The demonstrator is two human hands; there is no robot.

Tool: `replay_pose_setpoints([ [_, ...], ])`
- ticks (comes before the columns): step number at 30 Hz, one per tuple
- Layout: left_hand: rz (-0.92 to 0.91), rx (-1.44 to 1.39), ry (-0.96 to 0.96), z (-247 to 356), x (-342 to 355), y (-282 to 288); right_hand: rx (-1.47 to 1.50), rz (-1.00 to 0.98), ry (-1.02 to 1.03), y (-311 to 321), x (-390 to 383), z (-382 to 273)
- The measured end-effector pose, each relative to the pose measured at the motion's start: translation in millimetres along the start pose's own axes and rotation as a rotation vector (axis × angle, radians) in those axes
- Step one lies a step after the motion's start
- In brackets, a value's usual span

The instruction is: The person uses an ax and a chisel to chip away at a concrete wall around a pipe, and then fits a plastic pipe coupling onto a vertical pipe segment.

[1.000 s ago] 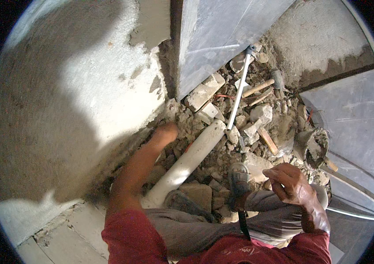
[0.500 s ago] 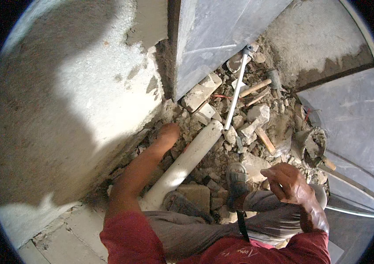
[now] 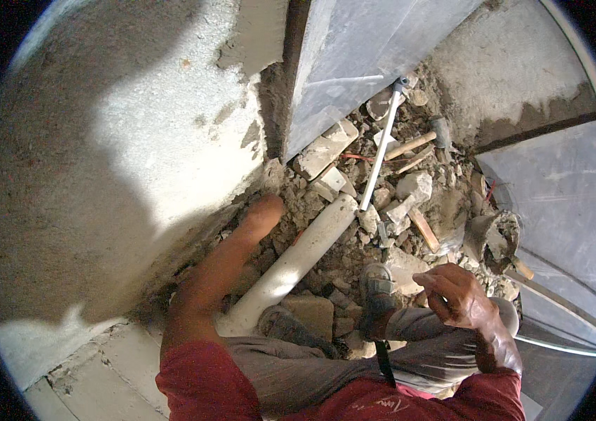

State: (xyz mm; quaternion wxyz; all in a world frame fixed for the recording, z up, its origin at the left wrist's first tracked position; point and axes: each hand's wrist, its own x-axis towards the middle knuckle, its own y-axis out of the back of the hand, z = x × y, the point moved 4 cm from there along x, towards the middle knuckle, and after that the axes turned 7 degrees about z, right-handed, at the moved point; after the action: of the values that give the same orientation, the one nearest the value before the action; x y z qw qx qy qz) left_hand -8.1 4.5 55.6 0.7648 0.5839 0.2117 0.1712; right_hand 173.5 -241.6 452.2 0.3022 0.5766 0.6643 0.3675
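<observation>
Head view: on rubble (image 3: 414, 186), 1 thick pipe (image 3: 301, 259), 1 thin pipe (image 3: 380, 154); 1 bucket (image 3: 479, 237) holding debris (image 3: 507, 235). Left hand (image 3: 266, 214), near the thick pipe: fingers hidden, state untellable. Right hand (image 3: 458, 293): fingers loosely curled; I cannot tell whether they grip anything.

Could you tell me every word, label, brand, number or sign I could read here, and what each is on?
Light script on the front of the red shirt: too small and blurred to quote.
I can make out no lettering on the thick white pipe, thin white pipe or wooden-handled hammer.
</observation>
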Motion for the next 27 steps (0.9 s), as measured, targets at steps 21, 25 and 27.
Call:
replay_pose_setpoints([
  [21,0.142,0.122,0.306,-28,36,7,0.017,-0.041,-0.013,-14,11,3],
  [25,0.000,0.287,-0.129,29,57,56,0.040,-0.092,-0.030,-8,2,11],
  [27,-0.376,0.007,0.081,36,49,90,-0.025,-0.050,-0.015,-10,-2,13],
])
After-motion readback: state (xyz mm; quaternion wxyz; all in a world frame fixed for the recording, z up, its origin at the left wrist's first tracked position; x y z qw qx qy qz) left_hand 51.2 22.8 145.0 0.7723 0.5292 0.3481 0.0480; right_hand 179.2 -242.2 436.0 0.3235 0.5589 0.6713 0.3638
